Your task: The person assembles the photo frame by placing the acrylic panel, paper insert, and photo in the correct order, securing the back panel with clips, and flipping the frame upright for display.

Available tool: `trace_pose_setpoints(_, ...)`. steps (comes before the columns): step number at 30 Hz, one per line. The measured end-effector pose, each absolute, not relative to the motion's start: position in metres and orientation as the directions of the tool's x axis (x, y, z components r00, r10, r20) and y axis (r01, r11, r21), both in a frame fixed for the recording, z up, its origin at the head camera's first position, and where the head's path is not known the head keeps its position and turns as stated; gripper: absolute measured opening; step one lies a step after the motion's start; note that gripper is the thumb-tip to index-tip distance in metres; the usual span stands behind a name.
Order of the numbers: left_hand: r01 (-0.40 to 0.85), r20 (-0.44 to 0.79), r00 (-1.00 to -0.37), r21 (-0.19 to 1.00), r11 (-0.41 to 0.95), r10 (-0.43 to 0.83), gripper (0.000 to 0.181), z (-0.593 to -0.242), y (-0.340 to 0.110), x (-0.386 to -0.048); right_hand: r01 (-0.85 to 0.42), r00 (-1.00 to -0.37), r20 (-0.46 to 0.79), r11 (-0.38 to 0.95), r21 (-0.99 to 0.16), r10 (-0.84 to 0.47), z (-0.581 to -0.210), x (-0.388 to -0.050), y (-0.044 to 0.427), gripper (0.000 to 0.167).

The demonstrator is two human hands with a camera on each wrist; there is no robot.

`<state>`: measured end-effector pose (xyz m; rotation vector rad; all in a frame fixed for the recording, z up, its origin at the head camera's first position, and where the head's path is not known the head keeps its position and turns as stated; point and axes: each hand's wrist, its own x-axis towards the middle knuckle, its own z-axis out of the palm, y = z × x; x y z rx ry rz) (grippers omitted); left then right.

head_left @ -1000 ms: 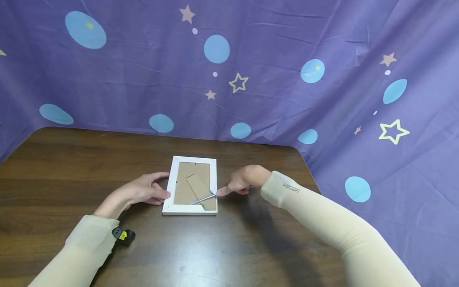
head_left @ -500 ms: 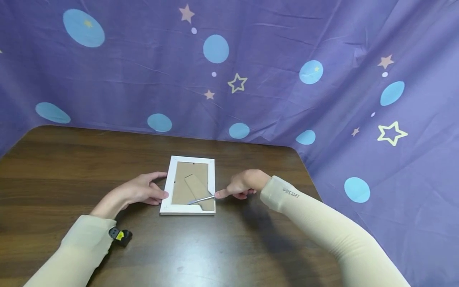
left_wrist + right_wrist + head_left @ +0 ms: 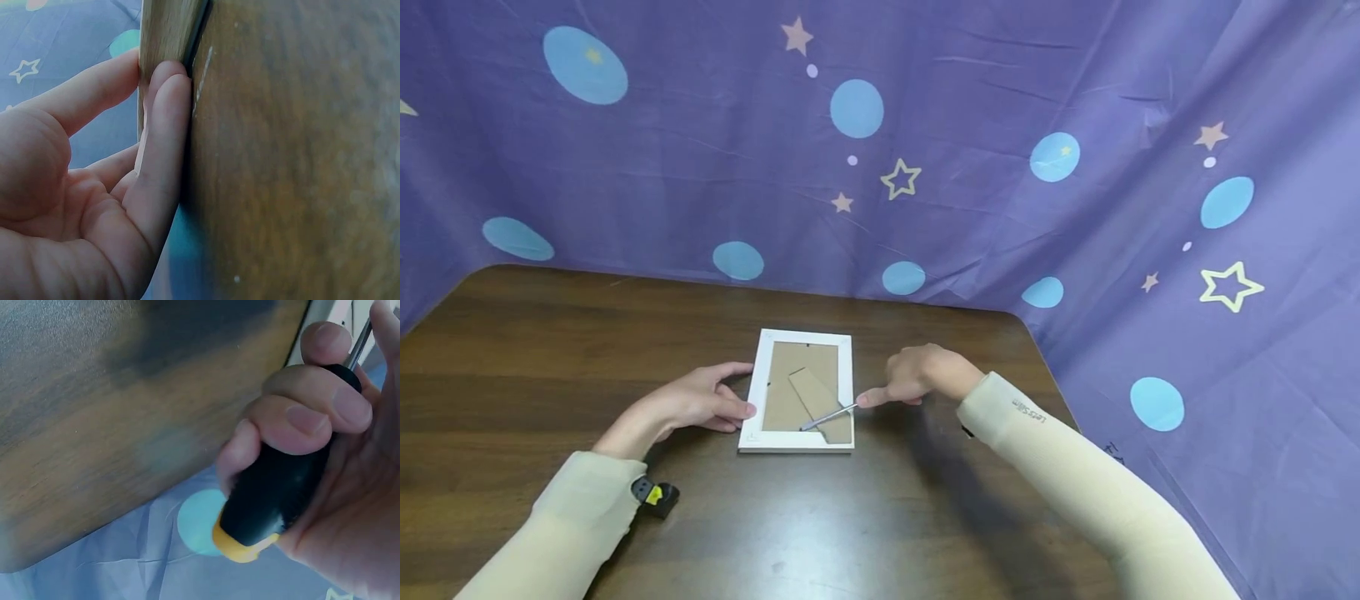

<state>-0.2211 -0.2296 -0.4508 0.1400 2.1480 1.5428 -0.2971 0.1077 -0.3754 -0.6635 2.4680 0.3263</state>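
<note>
In the head view a white picture frame lies face down on the table, its brown backing board and easel flap upward. My left hand holds its left edge, the thumb on the rim. Against the frame's pale wooden side the fingertips press in the left wrist view. My right hand grips a screwdriver with a black and yellow handle, fingers curled round it. Its metal shaft crosses the flap, with the tip at the board's lower edge; whether the tip is under a tab cannot be seen.
The brown wooden table carries the frame near its middle. Behind and to the right hangs a purple curtain with stars and blue spots. A black device with a yellow mark sits at my left cuff.
My right hand and forearm have turned and shifted slightly right, and the screwdriver shaft slants more steeply across the flap. My left hand stays at the frame; the head view has shifted slightly.
</note>
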Motion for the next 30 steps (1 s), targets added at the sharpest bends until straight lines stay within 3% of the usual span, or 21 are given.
trace_pose_setpoints(8, -0.195, -0.32, -0.88, 0.917, 0.348, 0.351, 0.094, -0.449, -0.229, -0.22, -0.567, -0.788, -0.373, 0.813, 0.131, -0.489, -0.357, -0.301, 0.122, 0.075)
trace_pose_setpoints(14, -0.198, -0.32, -0.879, 0.919, 0.341, 0.353, 0.093, -0.449, -0.227, -0.218, -0.484, -0.857, -0.264, 0.867, 0.12, -0.443, -0.36, -0.306, 0.152, 0.074)
trace_pose_setpoints(22, -0.195, -0.313, -0.879, 0.924, 0.329, 0.36, 0.093, -0.45, -0.228, -0.217, -0.397, -0.873, -0.322, 0.917, 0.032, -0.367, -0.39, -0.309, 0.179, 0.08)
trace_pose_setpoints(30, -0.189, -0.315, -0.88, 0.919, 0.346, 0.356, 0.094, -0.45, -0.227, -0.219, -0.387, -0.851, -0.364, 0.921, -0.054, -0.379, -0.405, -0.309, 0.182, 0.081)
